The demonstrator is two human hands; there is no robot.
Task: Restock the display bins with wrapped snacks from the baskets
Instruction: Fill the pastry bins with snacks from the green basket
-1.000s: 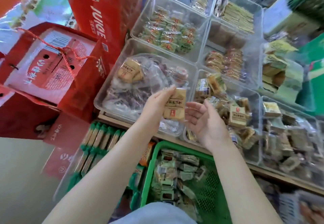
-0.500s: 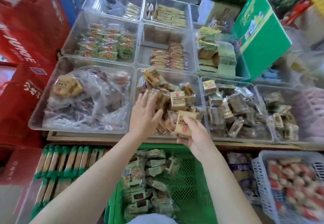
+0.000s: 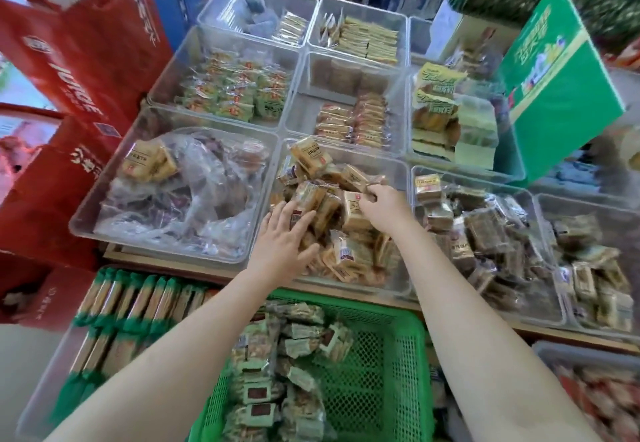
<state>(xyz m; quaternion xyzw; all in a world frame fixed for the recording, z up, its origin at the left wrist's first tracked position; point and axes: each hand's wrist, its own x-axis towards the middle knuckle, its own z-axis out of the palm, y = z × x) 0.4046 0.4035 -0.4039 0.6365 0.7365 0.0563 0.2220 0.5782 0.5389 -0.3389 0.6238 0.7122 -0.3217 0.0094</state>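
Head view, nearest first: a green basket [image 3: 391, 355] sits low at the front with green-wrapped snacks [image 3: 277, 372] heaped in its left half. Beyond it, on the shelf edge, stands the clear middle bin [image 3: 398, 289], piled with tan wrapped snacks [image 3: 346, 233]. The left hand [image 3: 282, 244] lies flat with straight fingers spread on the near-left of that pile; the right hand [image 3: 382, 206] reaches farther in, fingers curled around a tan packet [image 3: 353, 204] at the pile's right. The step looks like placing and settling stock in this bin; next probably calls for letting the packet go and reaching back to a basket. Half a second ago the right hand held its packet at the bin's near edge; now it is deep in the pile. Farther bins [image 3: 356, 36] hold other rows.
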